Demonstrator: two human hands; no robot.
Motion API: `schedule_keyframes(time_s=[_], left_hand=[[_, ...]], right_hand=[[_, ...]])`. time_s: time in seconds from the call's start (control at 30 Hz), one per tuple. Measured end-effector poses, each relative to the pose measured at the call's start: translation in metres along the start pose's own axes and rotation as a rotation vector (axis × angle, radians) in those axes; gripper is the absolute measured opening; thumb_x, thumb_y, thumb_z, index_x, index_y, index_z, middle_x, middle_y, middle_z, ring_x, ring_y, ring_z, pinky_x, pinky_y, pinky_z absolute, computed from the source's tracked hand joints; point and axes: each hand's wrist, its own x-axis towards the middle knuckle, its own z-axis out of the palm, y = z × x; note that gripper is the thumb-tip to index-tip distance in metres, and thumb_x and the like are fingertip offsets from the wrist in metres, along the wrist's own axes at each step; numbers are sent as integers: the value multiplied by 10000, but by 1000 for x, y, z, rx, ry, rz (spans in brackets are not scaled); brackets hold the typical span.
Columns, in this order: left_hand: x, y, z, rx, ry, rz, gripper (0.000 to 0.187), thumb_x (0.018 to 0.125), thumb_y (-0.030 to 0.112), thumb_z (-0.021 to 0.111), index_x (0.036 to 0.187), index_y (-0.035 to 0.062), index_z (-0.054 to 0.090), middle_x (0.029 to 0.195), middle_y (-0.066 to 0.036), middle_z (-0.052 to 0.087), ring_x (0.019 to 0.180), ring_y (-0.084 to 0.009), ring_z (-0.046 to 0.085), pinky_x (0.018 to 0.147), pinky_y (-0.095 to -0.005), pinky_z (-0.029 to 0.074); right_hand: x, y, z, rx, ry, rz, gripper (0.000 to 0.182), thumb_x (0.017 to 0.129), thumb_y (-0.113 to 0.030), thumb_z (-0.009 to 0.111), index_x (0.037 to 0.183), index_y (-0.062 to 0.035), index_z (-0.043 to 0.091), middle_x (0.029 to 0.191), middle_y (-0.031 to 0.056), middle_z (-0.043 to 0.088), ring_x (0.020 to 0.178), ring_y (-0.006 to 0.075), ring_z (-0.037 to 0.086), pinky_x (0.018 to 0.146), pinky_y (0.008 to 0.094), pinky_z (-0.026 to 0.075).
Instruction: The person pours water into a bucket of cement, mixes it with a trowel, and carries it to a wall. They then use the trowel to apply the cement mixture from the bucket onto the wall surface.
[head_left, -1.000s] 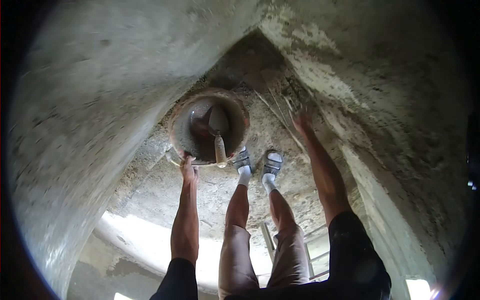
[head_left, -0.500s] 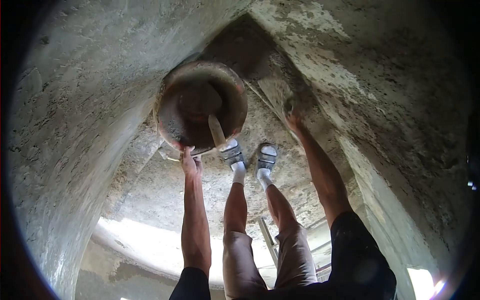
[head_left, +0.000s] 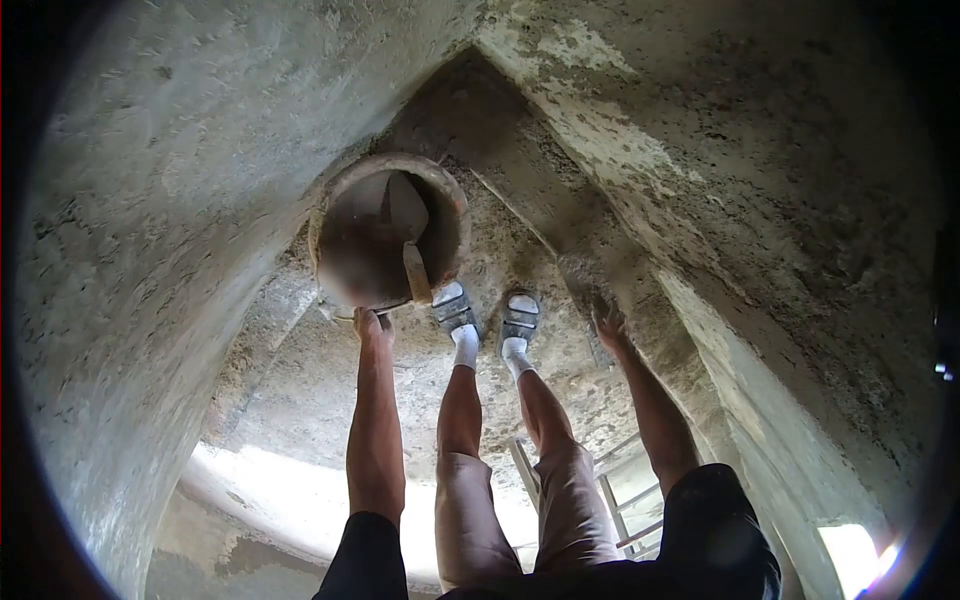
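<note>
My left hand (head_left: 372, 322) is closed on the near rim of a large round mortar pan (head_left: 335, 192), which is tilted so its inside faces me. A trowel (head_left: 416, 272) rests inside, its wooden handle leaning over the near rim and its blade lying against dark, wet-looking mortar. Over on the right, my right hand (head_left: 608, 322) is low beside the base of the right wall, fingers curled. A flat dark tool (head_left: 599, 346) shows just under that hand; blur hides its exact kind.
Rough cement walls (head_left: 180, 230) close in on both sides and meet in a dark corner ahead. My sandalled feet (head_left: 519, 318) stand on the stained floor (head_left: 400, 400) beside the pan. Behind my legs are a bright opening (head_left: 280, 495) and ladder-like metal bars (head_left: 615, 505).
My right hand has come down and back toward me from higher on the right side. The pan has shifted slightly lower and left, still in my left hand.
</note>
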Motion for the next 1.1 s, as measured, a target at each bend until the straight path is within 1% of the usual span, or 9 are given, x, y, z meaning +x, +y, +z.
schedule_keyframes(time_s=[0.07,0.23,0.33,0.4,0.53,0.67,0.73,0.87,1.1], left_hand=[[-22,1,6,82,-31,50,425,734,259,715,1089,111,534,1086,-55,563,1014,-209,546,827,-363,456],[-15,-20,7,515,-20,267,489,703,235,729,1105,28,543,1085,-96,565,1011,-168,505,866,-329,380],[-98,9,58,788,-11,507,350,719,236,728,929,-15,603,866,-98,608,776,-161,545,694,-338,437],[-129,26,79,1084,-53,642,340,776,313,697,789,-19,630,661,-86,607,632,-149,550,594,-347,444],[-170,40,86,1139,-155,957,382,882,353,552,783,-11,617,569,-106,567,516,-159,519,507,-340,412],[-140,34,14,1462,-199,1056,341,906,293,475,897,-28,589,772,-233,615,754,-381,613,652,-464,440],[-221,68,24,1809,-72,671,327,898,260,476,900,-42,600,886,-295,596,879,-445,571,757,-514,439],[-263,118,-36,1745,-44,795,270,855,141,431,984,-66,546,904,-306,589,902,-465,562,775,-528,430],[-288,226,-144,2001,-27,1195,253,732,137,612,892,-59,612,904,-251,622,814,-325,636,687,-416,497]], right_hand=[[-6,0,4,-607,521,-221,765,869,-501,466,1369,17,206,1339,311,309,1236,457,305,1029,484,263],[-4,-26,-56,915,-577,317,818,867,-577,404,1416,-62,83,1437,247,180,1286,491,189,1060,537,133],[-16,-34,-41,798,-563,301,722,897,-473,416,1418,-72,119,1419,296,175,1234,500,296,1007,572,241],[-46,-29,21,-470,262,-330,624,897,-327,426,1410,-68,185,1363,360,238,1120,455,464,821,586,412],[-55,-20,-30,-579,380,-453,554,855,-246,422,1365,-51,325,1178,363,479,907,355,601,586,428,484],[-71,-17,-65,-500,351,-324,533,871,-246,416,1375,-100,322,1253,383,394,1010,422,552,708,539,468],[-74,-7,-102,377,-554,-146,511,896,-239,399,1394,-203,288,1367,396,172,1176,527,372,842,648,367],[-88,22,-145,814,-523,-33,504,917,-249,385,1399,-286,245,1394,388,-6,1236,600,170,893,730,222],[-115,74,-364,1068,-320,370,359,843,-270,560,1133,-58,556,1123,211,559,864,348,606,735,408,495]])
